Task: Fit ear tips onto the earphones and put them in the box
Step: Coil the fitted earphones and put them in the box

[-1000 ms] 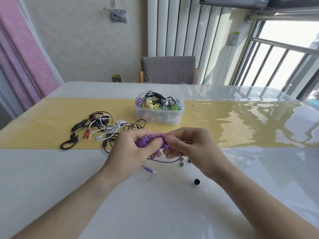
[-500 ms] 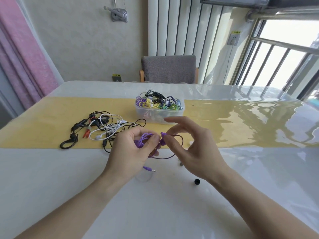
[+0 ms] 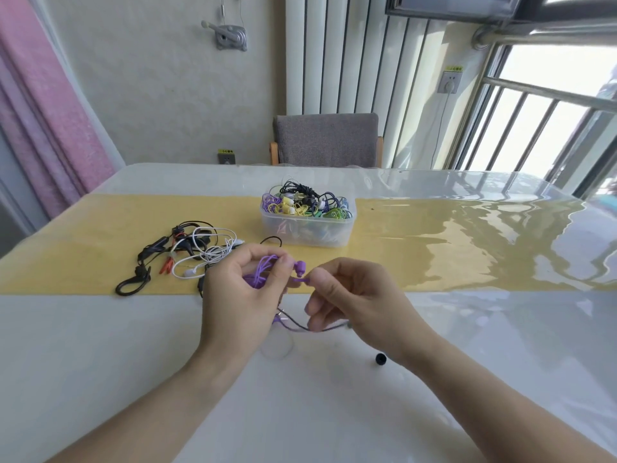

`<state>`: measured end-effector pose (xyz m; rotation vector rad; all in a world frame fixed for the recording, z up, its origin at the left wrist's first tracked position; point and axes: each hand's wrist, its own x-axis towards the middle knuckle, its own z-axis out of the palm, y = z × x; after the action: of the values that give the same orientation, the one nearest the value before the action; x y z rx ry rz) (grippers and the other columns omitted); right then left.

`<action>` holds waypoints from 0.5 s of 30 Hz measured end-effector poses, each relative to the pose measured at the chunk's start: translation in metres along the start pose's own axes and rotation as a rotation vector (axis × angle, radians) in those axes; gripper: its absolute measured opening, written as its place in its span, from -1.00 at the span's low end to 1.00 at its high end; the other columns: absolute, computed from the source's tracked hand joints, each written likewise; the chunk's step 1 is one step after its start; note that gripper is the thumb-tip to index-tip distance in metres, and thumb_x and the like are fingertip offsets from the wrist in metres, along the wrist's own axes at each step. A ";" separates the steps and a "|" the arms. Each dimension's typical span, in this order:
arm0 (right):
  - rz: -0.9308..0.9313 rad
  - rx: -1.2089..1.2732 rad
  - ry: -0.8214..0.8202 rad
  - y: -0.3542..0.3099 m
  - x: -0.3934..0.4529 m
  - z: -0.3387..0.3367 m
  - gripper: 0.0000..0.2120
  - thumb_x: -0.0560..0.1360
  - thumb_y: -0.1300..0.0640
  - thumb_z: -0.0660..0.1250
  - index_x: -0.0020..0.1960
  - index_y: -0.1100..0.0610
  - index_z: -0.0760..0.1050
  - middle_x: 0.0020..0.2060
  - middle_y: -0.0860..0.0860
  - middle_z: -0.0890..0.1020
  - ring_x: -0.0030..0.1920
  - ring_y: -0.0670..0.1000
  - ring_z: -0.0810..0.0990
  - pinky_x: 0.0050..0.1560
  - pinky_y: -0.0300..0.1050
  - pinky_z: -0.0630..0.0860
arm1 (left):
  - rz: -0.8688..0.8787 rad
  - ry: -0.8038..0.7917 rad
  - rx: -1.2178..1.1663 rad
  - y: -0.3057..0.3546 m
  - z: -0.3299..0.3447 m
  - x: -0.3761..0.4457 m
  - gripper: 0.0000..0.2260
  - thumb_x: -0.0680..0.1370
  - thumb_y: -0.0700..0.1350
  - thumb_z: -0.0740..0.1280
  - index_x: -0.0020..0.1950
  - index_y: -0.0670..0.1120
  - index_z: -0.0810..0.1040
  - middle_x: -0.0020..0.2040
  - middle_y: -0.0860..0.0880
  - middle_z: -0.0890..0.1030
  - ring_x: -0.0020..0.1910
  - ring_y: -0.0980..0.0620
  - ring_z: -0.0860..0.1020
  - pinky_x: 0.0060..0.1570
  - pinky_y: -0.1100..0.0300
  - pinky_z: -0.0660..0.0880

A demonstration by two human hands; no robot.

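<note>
Both hands pinch purple earphones between them (cord dangling below).

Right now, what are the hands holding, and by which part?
Both hold the purple earphones. The left hand grips the bundled cord, with an earbud sticking out past the thumb; the right hand pinches the cord just beside that earbud.
</note>
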<state>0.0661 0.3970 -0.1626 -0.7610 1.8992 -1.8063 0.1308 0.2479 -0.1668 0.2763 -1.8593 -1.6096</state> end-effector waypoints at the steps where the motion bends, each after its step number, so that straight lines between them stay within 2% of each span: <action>1: 0.031 0.028 -0.030 0.001 -0.001 0.002 -0.60 0.49 -0.06 0.31 -0.02 0.32 0.54 -0.29 0.16 0.68 -0.32 0.13 0.67 -0.22 -0.10 0.62 | 0.015 0.010 0.005 0.001 0.000 0.000 -0.99 0.52 -0.24 0.43 -0.09 -0.15 0.62 -0.26 0.06 0.71 -0.28 0.06 0.69 -0.30 0.27 0.58; 4: 0.069 0.048 -0.069 0.004 -0.002 0.009 -0.58 0.51 -0.06 0.28 -0.04 0.34 0.53 -0.30 0.13 0.68 -0.31 0.08 0.67 -0.20 -0.11 0.63 | 0.005 0.006 -0.032 0.003 0.000 0.000 -0.97 0.50 -0.27 0.44 -0.10 -0.17 0.62 -0.27 0.07 0.71 -0.28 0.11 0.69 -0.33 0.32 0.55; 6: 0.033 0.049 -0.008 0.007 0.000 0.011 -0.63 0.49 -0.05 0.30 -0.08 0.30 0.55 -0.30 0.12 0.68 -0.30 0.07 0.68 -0.18 -0.08 0.66 | -0.033 0.000 -0.096 0.004 0.001 0.000 -0.96 0.48 -0.30 0.44 -0.11 -0.20 0.62 -0.27 0.02 0.72 -0.28 0.07 0.70 -0.31 0.34 0.54; 8: -0.007 0.074 0.095 0.006 0.001 0.010 -0.65 0.47 -0.02 0.36 -0.10 0.31 0.58 -0.29 0.15 0.69 -0.30 0.08 0.69 -0.22 -0.08 0.66 | -0.076 -0.009 -0.148 0.002 0.001 0.001 -0.94 0.47 -0.32 0.45 -0.11 -0.20 0.63 -0.25 -0.05 0.72 -0.26 -0.03 0.71 -0.24 0.26 0.59; 11: -0.017 0.140 0.196 0.001 0.001 0.006 -0.74 0.51 0.12 0.41 -0.06 0.36 0.60 -0.29 0.17 0.70 -0.34 0.05 0.69 -0.38 -0.27 0.56 | -0.089 -0.047 -0.132 -0.001 0.002 0.000 -0.91 0.43 -0.31 0.48 -0.14 -0.16 0.65 -0.24 -0.07 0.72 -0.23 -0.08 0.70 -0.17 0.12 0.62; 12: -0.014 0.166 0.209 0.001 0.000 0.006 -0.76 0.50 0.13 0.42 -0.05 0.34 0.59 -0.30 0.16 0.70 -0.35 0.05 0.68 -0.38 -0.27 0.55 | -0.087 -0.061 -0.108 -0.002 0.003 -0.002 -0.90 0.42 -0.30 0.50 -0.16 -0.13 0.65 -0.24 -0.06 0.72 -0.22 -0.09 0.70 -0.19 0.11 0.61; 15: -0.013 0.200 0.206 0.005 0.002 0.008 -0.70 0.41 0.06 0.46 0.01 0.27 0.60 -0.31 0.14 0.68 -0.33 0.06 0.64 -0.28 -0.10 0.62 | -0.067 -0.097 -0.049 -0.003 0.005 -0.005 -0.88 0.40 -0.22 0.54 -0.15 -0.07 0.65 -0.24 -0.02 0.71 -0.23 -0.05 0.68 -0.20 0.19 0.57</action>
<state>0.0690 0.3895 -0.1684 -0.5373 1.8010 -2.1151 0.1305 0.2542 -0.1715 0.2450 -1.8981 -1.7393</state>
